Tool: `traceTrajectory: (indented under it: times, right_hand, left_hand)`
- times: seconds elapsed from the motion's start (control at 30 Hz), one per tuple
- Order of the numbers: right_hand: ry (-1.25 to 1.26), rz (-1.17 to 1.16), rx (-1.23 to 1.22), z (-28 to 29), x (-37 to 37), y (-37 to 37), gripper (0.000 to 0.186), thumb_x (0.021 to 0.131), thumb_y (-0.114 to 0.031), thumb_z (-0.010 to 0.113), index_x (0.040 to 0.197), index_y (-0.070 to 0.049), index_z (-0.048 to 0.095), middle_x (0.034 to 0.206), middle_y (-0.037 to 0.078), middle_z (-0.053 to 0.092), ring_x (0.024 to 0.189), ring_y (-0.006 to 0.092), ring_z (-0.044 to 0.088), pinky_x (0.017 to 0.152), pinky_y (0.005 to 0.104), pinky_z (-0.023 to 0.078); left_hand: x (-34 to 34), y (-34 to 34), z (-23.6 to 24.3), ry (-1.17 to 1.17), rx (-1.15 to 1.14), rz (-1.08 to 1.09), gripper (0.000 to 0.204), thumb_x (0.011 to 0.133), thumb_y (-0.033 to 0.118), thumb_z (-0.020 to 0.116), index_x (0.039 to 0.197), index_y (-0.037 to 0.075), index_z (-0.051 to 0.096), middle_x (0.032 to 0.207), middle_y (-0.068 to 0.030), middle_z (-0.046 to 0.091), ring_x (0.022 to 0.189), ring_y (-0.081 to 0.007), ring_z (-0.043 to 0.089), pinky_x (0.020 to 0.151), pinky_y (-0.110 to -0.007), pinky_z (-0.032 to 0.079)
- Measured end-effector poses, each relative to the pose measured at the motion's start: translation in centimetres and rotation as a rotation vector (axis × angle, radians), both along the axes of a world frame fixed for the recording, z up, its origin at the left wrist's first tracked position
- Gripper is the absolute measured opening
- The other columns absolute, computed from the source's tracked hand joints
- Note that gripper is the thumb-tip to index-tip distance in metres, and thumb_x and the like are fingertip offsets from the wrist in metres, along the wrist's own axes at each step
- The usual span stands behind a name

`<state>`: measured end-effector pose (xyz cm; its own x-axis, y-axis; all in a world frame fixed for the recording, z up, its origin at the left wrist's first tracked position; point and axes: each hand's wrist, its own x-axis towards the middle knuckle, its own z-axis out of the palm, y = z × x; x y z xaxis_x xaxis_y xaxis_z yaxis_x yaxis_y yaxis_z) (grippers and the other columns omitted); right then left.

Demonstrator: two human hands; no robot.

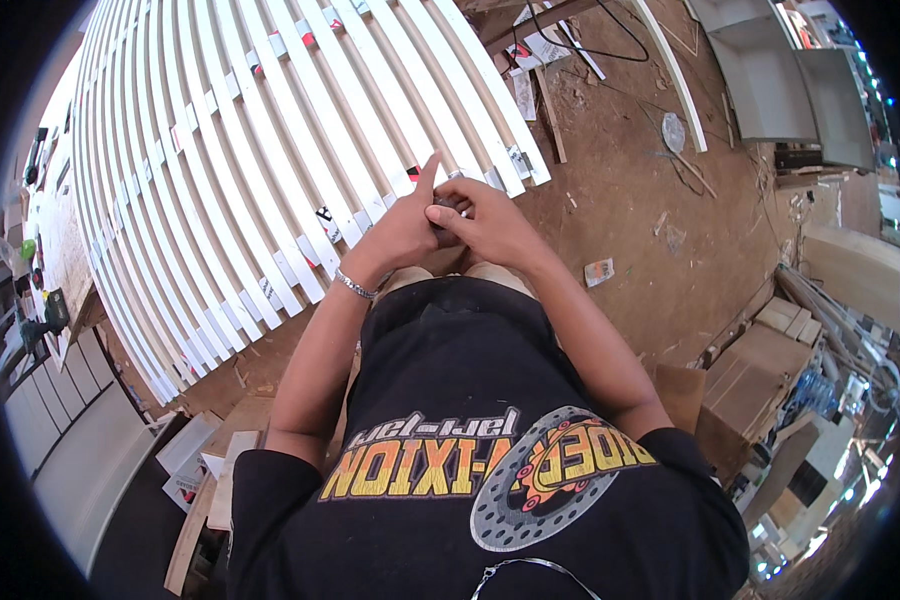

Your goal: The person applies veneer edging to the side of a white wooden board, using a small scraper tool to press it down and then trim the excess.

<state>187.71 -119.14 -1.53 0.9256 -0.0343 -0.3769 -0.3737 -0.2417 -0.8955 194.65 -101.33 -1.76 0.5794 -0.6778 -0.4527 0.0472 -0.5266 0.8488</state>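
My left hand (406, 232) and my right hand (486, 226) meet in front of my waist, at the near right edge of a slatted white panel (300, 130). Between them shows a small dark thing (447, 204), mostly hidden by the fingers, too covered to name. The left index finger points outward over the slats while its other fingers curl in around the dark thing. Thumb and fingers of the right hand close on it from the other side. The panel has long white strips side by side, with short spacer blocks between them.
A dirt floor with scraps and a small packet (599, 272) lies to the right. Grey open cabinets (760, 80) stand at the far right, a cardboard box (755, 380) at the near right. Left of the panel is a cordless drill (50, 315). Wood offcuts (232, 475) lie near left.
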Motion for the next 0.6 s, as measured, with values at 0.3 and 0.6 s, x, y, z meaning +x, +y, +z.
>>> traceTrajectory:
  times: [0.3, 0.6]
  right_hand:
    - [0.236, 0.166, 0.343, 2.2, -0.8, -4.5, 0.021, 0.101, -0.018, 0.075, 0.111, 0.000, 0.071, 0.091, 0.001, 0.071, 0.077, 0.0070, 0.065, 0.071, 0.0250, 0.056]
    - [0.346, 0.305, 0.619, 1.2, -2.2, -5.3, 0.024, 0.099, -0.016, 0.077, 0.115, 0.000, 0.069, 0.093, 0.004, 0.073, 0.079, 0.0110, 0.070, 0.075, 0.0270, 0.059]
  left_hand:
    - [-2.3, 1.2, 3.1, 0.373, -0.137, 0.002, 0.034, 0.110, 0.033, 0.060, 0.108, 0.001, 0.071, 0.090, -0.0052, 0.076, 0.075, -0.0092, 0.067, 0.072, -0.027, 0.056]
    - [-4.4, 1.5, 4.2, 0.290, -0.143, -0.036, 0.034, 0.109, 0.035, 0.062, 0.107, 0.003, 0.072, 0.087, -0.0021, 0.075, 0.071, -0.0082, 0.064, 0.068, -0.026, 0.053]
